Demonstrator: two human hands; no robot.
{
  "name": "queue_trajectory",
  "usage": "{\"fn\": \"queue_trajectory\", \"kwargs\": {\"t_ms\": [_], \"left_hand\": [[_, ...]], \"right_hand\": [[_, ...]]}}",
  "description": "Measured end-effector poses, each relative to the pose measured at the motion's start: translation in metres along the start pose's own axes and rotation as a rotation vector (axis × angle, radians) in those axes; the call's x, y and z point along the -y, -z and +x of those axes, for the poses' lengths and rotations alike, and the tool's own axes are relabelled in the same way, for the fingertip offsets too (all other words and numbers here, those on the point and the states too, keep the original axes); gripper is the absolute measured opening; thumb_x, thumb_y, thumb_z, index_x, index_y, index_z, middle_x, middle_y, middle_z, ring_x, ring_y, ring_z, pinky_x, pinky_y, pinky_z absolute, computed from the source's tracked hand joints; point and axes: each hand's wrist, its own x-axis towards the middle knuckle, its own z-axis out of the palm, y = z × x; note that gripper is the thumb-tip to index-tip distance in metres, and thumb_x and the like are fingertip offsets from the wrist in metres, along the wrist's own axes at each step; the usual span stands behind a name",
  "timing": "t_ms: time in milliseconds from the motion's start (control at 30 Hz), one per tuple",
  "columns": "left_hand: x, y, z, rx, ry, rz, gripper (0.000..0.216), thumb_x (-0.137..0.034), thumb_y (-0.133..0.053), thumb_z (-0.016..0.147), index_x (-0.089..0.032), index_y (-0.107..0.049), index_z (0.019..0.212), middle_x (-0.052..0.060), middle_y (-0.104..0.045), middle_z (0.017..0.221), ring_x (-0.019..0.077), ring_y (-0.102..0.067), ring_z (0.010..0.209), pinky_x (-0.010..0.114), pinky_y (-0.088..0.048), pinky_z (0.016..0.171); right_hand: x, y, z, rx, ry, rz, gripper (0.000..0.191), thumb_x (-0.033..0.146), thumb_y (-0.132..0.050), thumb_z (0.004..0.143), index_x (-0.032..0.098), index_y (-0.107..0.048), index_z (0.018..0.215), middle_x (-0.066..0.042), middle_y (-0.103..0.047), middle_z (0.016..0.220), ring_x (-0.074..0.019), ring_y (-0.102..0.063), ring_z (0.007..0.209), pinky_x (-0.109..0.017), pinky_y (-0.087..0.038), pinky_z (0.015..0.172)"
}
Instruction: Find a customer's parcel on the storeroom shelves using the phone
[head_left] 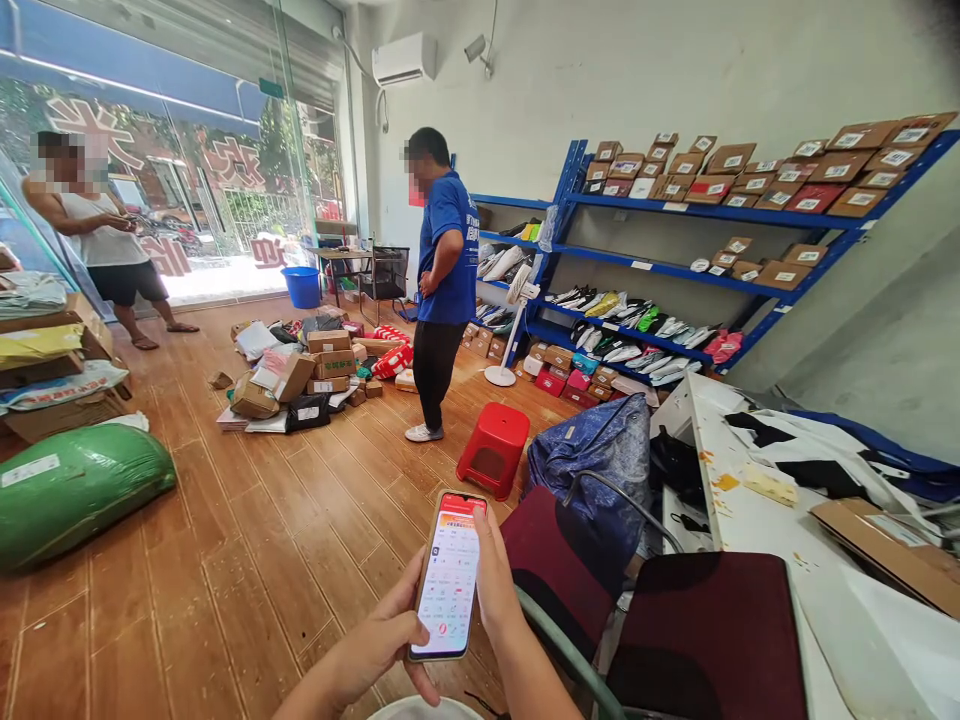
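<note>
A smartphone (448, 585) with a lit screen, a red bar on top and rows of small icons, is held upright low in the middle of the view. My left hand (394, 630) grips its lower left side, the thumb over the bottom of the screen and fingers behind it. Along the right edge lies my right hand (495, 575), its thumb stretched up near the top corner; its other fingers are hidden behind the phone. Beneath the hands shows the rim of something white (426, 708), cut off by the lower edge.
Maroon chairs (705, 630) and a littered white table (750, 530) stand right, a red stool (495, 450) ahead. Parcels (330, 365) lie piled near a person in blue (448, 250). Blue shelves (675, 270) hold boxes. A green sack (82, 490) and another person (112, 230) are left.
</note>
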Motion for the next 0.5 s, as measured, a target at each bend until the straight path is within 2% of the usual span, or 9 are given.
{"fn": "queue_trajectory", "kwargs": {"t_ms": [133, 267, 400, 500], "left_hand": [[-0.01, -0.004, -0.005, -0.034, 0.004, -0.055, 0.113, -0.019, -0.05, 0.054, -0.028, 0.016, 0.146, 0.014, -0.039, 0.14, 0.0316, -0.055, 0.101, 0.03, -0.054, 0.047], [-0.025, -0.011, -0.01, -0.056, -0.023, -0.068, 0.114, -0.011, -0.048, 0.055, -0.029, 0.023, 0.143, 0.011, -0.041, 0.139, 0.0303, -0.052, 0.108, 0.025, -0.053, 0.048], [-0.033, -0.014, -0.011, -0.087, -0.031, -0.026, 0.112, -0.012, -0.052, 0.063, -0.035, 0.024, 0.142, 0.01, -0.043, 0.139, 0.0293, -0.054, 0.106, 0.027, -0.056, 0.049], [-0.033, -0.014, -0.011, -0.098, -0.047, -0.004, 0.115, -0.013, -0.056, 0.062, -0.033, 0.024, 0.142, 0.012, -0.045, 0.136, 0.0277, -0.056, 0.101, 0.026, -0.056, 0.048]], "right_hand": [[-0.007, 0.011, -0.004, 0.132, 0.023, -0.074, 0.06, 0.07, -0.046, 0.08, 0.019, -0.047, 0.111, -0.003, -0.058, 0.099, -0.0168, -0.054, 0.091, -0.029, -0.042, 0.085], [-0.008, 0.018, -0.014, 0.333, 0.044, -0.11, 0.055, 0.061, -0.041, 0.087, 0.02, -0.044, 0.123, -0.008, -0.053, 0.123, -0.0211, -0.044, 0.121, -0.034, -0.033, 0.103], [-0.007, 0.018, -0.023, 0.395, 0.034, -0.061, 0.053, 0.051, -0.048, 0.083, 0.019, -0.046, 0.125, -0.008, -0.049, 0.133, -0.0236, -0.043, 0.124, -0.036, -0.033, 0.104], [-0.006, 0.017, -0.026, 0.413, -0.003, -0.018, 0.051, 0.037, -0.052, 0.076, 0.02, -0.046, 0.123, -0.007, -0.052, 0.131, -0.0233, -0.048, 0.119, -0.036, -0.037, 0.1]]}}
